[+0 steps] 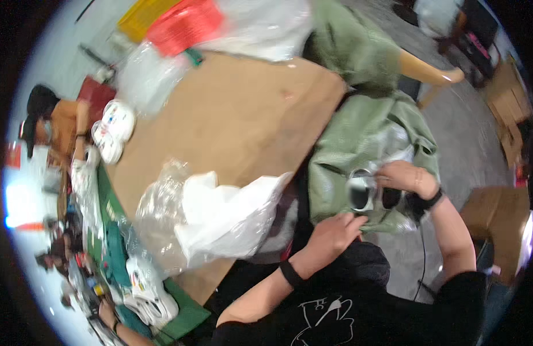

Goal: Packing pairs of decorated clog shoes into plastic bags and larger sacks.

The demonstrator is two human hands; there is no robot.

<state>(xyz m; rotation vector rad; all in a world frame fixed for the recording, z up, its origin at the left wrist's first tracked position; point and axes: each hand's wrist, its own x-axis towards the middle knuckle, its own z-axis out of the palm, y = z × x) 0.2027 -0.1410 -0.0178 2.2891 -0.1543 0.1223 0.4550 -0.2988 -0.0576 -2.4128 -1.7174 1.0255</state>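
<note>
From the head view, your left hand [331,229] pinches the lower hem of the soft, floppy green jacket [364,144] hanging off the cardboard-topped table's [232,115] right edge, while your right hand [406,177] closes on its crinkly, likely slippery clear wrap [387,147], so grip gathered fabric.

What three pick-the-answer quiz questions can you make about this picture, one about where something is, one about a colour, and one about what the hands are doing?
1. Where does the white plastic bag lie?
A. on the brown table
B. on the floor
C. on a chair

2. What colour is the jacket under the hands?
A. red
B. green
C. blue

3. What are the left hand and right hand doing?
A. hanging free
B. resting on the table
C. gripping the jacket

Answers: 1 A, the bag sits on the brown tabletop. 2 B, the cloth is pale green. 3 C, both hands press into the green fabric beside the table edge.
</note>
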